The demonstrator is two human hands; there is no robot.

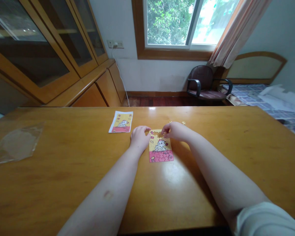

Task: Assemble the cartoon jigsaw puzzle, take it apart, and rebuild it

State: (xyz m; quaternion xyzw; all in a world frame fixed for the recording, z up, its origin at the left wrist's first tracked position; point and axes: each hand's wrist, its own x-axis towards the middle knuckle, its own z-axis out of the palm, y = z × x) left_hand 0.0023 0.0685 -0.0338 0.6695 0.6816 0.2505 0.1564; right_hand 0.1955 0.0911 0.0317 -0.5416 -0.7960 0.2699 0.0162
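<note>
My left hand and my right hand are both at the top edge of a small jigsaw puzzle, which lies flat on the wooden surface, just below the middle of the frame. The puzzle has a yellow field with a white cartoon animal wearing something red, small red and yellow motifs scattered around it, and a pink-red band along the bottom, where the interlocking cut lines show clearly. Its lower part looks joined up, while the top edge is ragged and uneven, with gaps where the wood shows through. My left hand curves down at the upper left corner of the puzzle, and my right hand comes in from the right, its fingers bunched at the top edge. From this view I cannot tell whether either grip is closed on a piece. Just above my right hand, a few loose puzzle pieces lie on the surface. To the upper left of the puzzle is a printed picture card showing the same yellow and pink design, and a clear plastic bag lies flat at the far left.
</note>
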